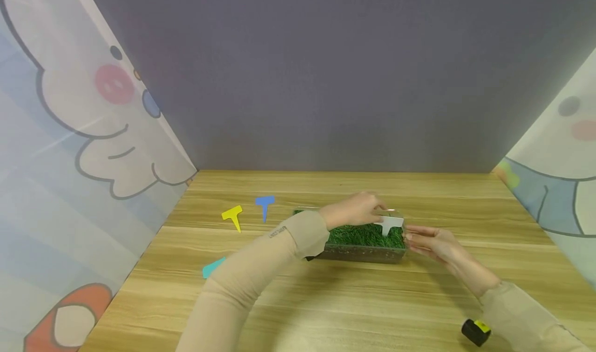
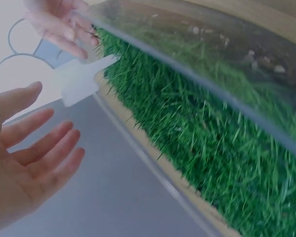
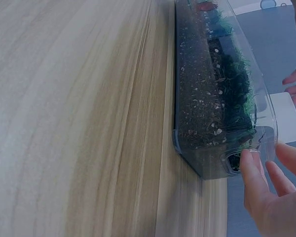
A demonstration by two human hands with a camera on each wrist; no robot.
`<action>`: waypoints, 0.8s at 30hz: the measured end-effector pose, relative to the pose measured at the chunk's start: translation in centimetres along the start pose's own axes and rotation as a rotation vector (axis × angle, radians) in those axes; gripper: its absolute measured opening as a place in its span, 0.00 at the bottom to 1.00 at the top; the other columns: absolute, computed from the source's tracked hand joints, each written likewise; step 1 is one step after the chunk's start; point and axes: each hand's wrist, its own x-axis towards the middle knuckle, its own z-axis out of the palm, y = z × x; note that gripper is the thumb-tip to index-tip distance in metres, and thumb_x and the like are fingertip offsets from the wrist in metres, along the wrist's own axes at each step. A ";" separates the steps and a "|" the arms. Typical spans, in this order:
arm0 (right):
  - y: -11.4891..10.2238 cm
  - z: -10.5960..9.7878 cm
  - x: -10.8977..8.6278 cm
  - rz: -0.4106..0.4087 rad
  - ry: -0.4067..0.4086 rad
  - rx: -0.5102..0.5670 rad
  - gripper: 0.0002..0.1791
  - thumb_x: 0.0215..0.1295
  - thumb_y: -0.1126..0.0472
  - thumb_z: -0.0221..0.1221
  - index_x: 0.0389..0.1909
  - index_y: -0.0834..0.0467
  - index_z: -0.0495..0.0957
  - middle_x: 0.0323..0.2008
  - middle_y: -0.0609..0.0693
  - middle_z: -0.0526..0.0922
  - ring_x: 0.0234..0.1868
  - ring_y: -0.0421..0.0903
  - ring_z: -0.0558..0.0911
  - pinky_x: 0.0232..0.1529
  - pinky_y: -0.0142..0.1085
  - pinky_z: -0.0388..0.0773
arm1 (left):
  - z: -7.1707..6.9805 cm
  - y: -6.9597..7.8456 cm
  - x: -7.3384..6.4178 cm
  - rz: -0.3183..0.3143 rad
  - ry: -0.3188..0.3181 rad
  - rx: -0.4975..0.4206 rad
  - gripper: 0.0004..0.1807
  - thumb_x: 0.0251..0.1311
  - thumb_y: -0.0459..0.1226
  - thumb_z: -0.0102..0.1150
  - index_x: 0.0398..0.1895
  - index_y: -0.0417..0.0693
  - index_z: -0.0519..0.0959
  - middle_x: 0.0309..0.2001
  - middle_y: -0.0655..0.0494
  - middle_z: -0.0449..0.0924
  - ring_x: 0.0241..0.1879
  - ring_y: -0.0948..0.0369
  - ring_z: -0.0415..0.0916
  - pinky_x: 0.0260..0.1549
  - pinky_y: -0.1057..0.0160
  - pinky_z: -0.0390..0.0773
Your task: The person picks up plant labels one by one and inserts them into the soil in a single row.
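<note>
A clear plastic planter box (image 1: 368,253) holds dark soil and green grass (image 1: 358,235). Near its right end a white T-shaped plant label (image 1: 393,221) stands upright, its stem down in the grass. Just beside the label is my left hand (image 1: 356,208); in the left wrist view the fingers (image 2: 64,148) are spread loosely, apart from the label and holding nothing. At the box's right end my right hand (image 1: 437,244) touches the end wall with nearly straight fingers. The right wrist view shows its fingertips (image 3: 249,158) at the wall beside a round hole (image 3: 234,160).
Left of the box, a yellow plant label (image 1: 232,215) and a blue plant label (image 1: 265,203) lie on the wooden table (image 1: 372,310). A teal piece (image 1: 213,267) is partly covered by my left sleeve. A grey panel (image 1: 298,83) rises behind the table.
</note>
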 end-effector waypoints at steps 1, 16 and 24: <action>0.0 0.0 0.0 -0.001 0.001 -0.003 0.20 0.56 0.67 0.58 0.51 0.63 0.72 0.37 0.45 0.82 0.38 0.40 0.80 0.44 0.33 0.75 | -0.2 0.0 -0.2 -0.001 -0.005 0.012 0.20 0.59 0.43 0.53 0.53 0.47 0.72 0.53 0.58 0.72 0.51 0.64 0.69 0.50 0.71 0.67; 0.1 0.1 0.0 0.008 0.009 0.018 0.17 0.55 0.68 0.59 0.47 0.57 0.75 0.37 0.45 0.82 0.38 0.41 0.80 0.44 0.33 0.75 | -2.5 -1.1 -5.0 0.049 0.045 0.057 0.22 0.58 0.43 0.53 0.55 0.45 0.71 0.55 0.51 0.70 0.56 0.58 0.66 0.57 0.65 0.61; 0.0 0.1 0.0 0.015 0.004 0.021 0.20 0.54 0.67 0.59 0.50 0.60 0.73 0.36 0.44 0.81 0.38 0.40 0.80 0.45 0.33 0.74 | -3.1 -2.3 -7.6 0.047 0.077 0.030 0.21 0.58 0.42 0.53 0.54 0.45 0.71 0.56 0.51 0.69 0.57 0.57 0.64 0.56 0.66 0.62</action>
